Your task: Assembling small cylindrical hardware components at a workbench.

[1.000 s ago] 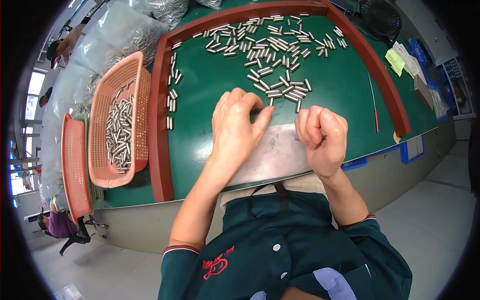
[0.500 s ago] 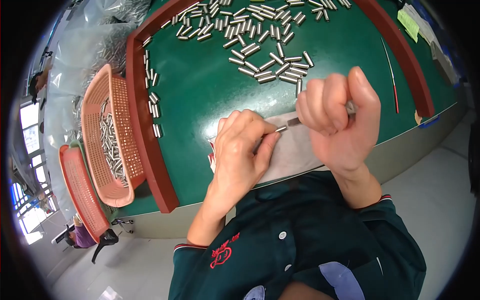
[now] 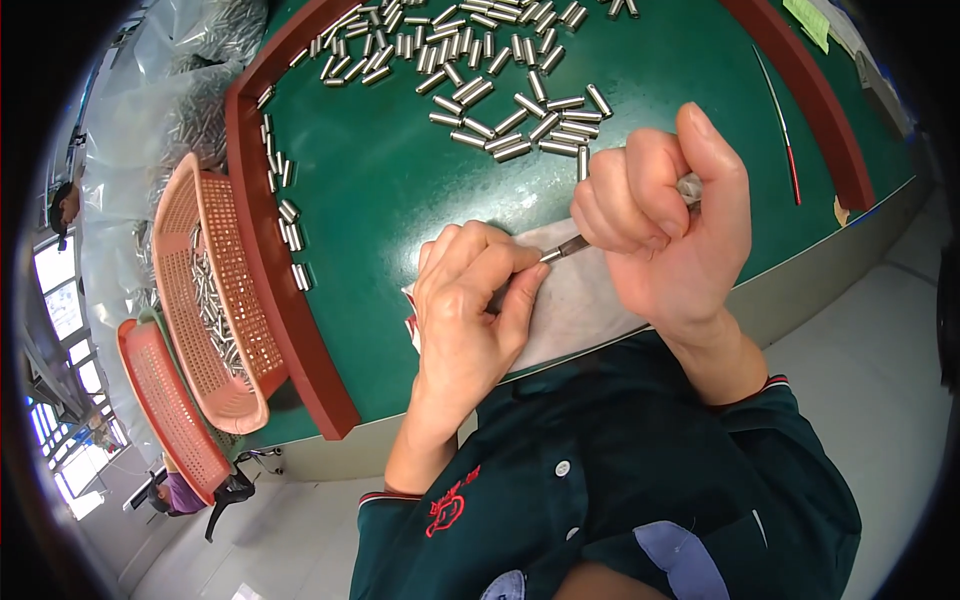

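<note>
Pinched a short metal cylinder [image 3: 549, 256] in the left hand [image 3: 468, 295]. Clenched a narrow tool [image 3: 574, 246] in the right hand [image 3: 668, 220], at the cylinder's end, above the bench [image 3: 400, 200]

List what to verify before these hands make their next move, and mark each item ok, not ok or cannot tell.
1. Metal cylinder pinched between the left hand's thumb and forefinger: ok.
2. Dark-shafted tool gripped in the right hand: ok.
3. Tool tip seated in the cylinder's end: cannot tell; they are close, but the detail is too small.
4. Pale sheet beneath the work: ok.
5. Red-handled tool away from both hands: ok, it lies to their right.
6. Loose cylinders sorted: not ok, they lie scattered.
</note>
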`<state>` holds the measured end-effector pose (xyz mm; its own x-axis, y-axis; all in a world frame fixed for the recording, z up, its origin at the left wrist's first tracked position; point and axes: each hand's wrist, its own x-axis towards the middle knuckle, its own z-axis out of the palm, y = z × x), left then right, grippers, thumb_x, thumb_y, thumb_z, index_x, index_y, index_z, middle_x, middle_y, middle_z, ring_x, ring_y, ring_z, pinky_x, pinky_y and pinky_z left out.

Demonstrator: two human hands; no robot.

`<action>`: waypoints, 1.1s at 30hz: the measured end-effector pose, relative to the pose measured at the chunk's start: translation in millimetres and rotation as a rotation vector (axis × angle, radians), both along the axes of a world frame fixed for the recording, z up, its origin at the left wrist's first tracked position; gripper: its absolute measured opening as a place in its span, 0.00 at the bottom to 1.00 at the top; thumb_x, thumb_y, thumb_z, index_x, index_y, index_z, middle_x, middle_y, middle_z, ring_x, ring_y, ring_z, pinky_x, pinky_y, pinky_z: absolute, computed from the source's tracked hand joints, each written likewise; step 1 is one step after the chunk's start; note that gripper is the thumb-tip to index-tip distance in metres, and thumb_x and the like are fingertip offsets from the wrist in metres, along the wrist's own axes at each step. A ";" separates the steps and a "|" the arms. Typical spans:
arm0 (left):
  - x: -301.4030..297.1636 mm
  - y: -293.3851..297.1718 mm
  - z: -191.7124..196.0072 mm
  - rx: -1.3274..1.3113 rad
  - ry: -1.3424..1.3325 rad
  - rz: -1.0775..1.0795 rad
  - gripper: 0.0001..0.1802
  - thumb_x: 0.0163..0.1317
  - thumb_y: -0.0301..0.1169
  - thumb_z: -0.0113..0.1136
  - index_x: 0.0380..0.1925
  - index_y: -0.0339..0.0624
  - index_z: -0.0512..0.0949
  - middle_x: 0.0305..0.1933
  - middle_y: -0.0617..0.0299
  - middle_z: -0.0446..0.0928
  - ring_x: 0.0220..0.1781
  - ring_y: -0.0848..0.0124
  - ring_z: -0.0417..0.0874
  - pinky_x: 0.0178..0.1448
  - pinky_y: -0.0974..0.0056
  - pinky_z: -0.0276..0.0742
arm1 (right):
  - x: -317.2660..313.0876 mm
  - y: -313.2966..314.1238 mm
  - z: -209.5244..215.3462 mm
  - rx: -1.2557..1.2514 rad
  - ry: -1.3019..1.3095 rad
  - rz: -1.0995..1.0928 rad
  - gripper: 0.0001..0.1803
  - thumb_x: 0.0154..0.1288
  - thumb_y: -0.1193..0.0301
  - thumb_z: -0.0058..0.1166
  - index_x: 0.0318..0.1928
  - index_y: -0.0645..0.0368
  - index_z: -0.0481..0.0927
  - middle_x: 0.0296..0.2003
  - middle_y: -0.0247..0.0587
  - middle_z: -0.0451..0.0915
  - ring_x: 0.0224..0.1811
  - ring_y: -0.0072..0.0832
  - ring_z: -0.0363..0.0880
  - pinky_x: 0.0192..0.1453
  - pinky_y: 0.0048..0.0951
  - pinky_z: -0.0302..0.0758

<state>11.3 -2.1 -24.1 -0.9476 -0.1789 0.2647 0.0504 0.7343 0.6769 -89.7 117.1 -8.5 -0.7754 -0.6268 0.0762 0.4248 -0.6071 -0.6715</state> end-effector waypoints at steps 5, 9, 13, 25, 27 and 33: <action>-0.8 0.7 0.2 0.015 -0.001 0.005 0.06 0.40 0.22 0.63 0.20 0.41 0.75 0.22 0.63 0.69 0.26 0.66 0.68 0.32 0.65 0.59 | 1.1 -1.1 0.3 -0.055 -0.039 -0.051 0.26 0.66 0.59 0.27 0.10 0.53 0.52 0.07 0.25 0.49 0.11 0.15 0.43 0.15 0.20 0.44; -1.2 0.7 0.9 0.006 -0.021 0.007 0.06 0.40 0.22 0.63 0.20 0.41 0.75 0.22 0.63 0.69 0.26 0.66 0.69 0.33 0.65 0.59 | 1.5 -1.4 -1.2 -0.085 -0.050 -0.059 0.25 0.67 0.60 0.28 0.11 0.53 0.53 0.08 0.25 0.49 0.11 0.15 0.44 0.16 0.20 0.45; -2.1 1.8 1.0 0.012 -0.017 0.016 0.06 0.40 0.22 0.63 0.20 0.41 0.75 0.22 0.63 0.70 0.26 0.67 0.69 0.33 0.66 0.59 | 2.0 -0.4 1.4 0.016 -0.027 -0.057 0.27 0.67 0.59 0.19 0.10 0.51 0.52 0.07 0.25 0.51 0.11 0.17 0.39 0.16 0.22 0.43; -2.6 3.4 1.1 -0.001 -0.014 0.032 0.07 0.39 0.21 0.63 0.21 0.40 0.76 0.22 0.63 0.70 0.26 0.67 0.69 0.34 0.66 0.60 | 4.6 -1.8 1.9 0.055 -0.013 -0.056 0.26 0.67 0.59 0.19 0.10 0.50 0.52 0.08 0.25 0.51 0.11 0.17 0.40 0.17 0.22 0.43; -3.0 2.9 0.1 0.001 -0.018 0.028 0.07 0.39 0.21 0.63 0.21 0.40 0.76 0.22 0.63 0.70 0.26 0.67 0.70 0.34 0.66 0.60 | 6.2 -2.1 3.8 0.088 -0.013 -0.067 0.26 0.67 0.59 0.19 0.11 0.50 0.52 0.08 0.25 0.51 0.11 0.17 0.40 0.17 0.22 0.44; -3.6 1.6 -1.1 0.009 -0.012 0.008 0.07 0.38 0.21 0.63 0.21 0.40 0.76 0.22 0.63 0.70 0.26 0.67 0.70 0.33 0.66 0.59 | 9.0 -1.3 6.6 0.241 0.052 -0.039 0.25 0.67 0.57 0.21 0.11 0.49 0.52 0.08 0.24 0.50 0.11 0.17 0.42 0.18 0.21 0.45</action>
<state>7.6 -0.5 -25.2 -0.9494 -0.1888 0.2512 0.0361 0.7285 0.6841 -80.7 115.8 -1.9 -0.7981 -0.6017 -0.0317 0.3655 -0.4416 -0.8194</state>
